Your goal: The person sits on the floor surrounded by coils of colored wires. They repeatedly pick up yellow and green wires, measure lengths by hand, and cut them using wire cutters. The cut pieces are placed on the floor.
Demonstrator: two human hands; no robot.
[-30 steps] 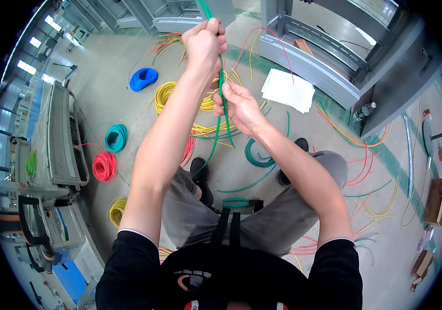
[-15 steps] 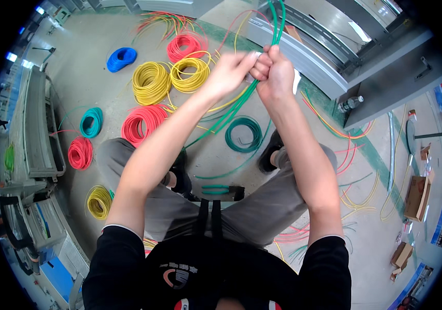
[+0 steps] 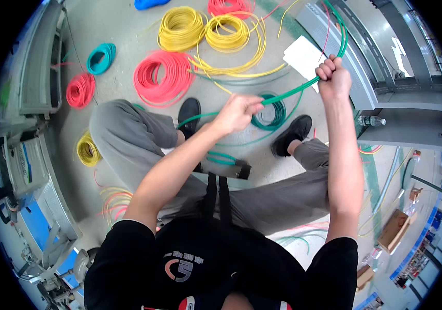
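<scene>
Several green wires (image 3: 294, 92) run in a bundle between my two hands. My left hand (image 3: 237, 113) pinches them at the lower left, above the floor between my feet. Higher up on the right, my right hand (image 3: 333, 77) is closed around the same bundle. Beyond it the wires curve upward past the grey metal cabinet frame. From my left hand a green end trails left toward my shoe. Partly behind the held bundle, a dark green wire coil (image 3: 271, 118) lies on the floor. White sheets (image 3: 303, 56) show just left of my right hand.
Yellow coils (image 3: 180, 30) and a large red coil (image 3: 151, 77) lie ahead to the left. A teal coil (image 3: 100, 58) and a smaller red coil (image 3: 80, 90) are farther left. The grey cabinet (image 3: 407, 116) stands right, with a plastic bottle (image 3: 372, 121) against it. A cardboard box (image 3: 394, 230) sits lower right.
My hands have moved apart along the green wires: the left came lower and nearer, the right went rightward and slightly down. The whole view has shifted, and the white sheets now show more.
</scene>
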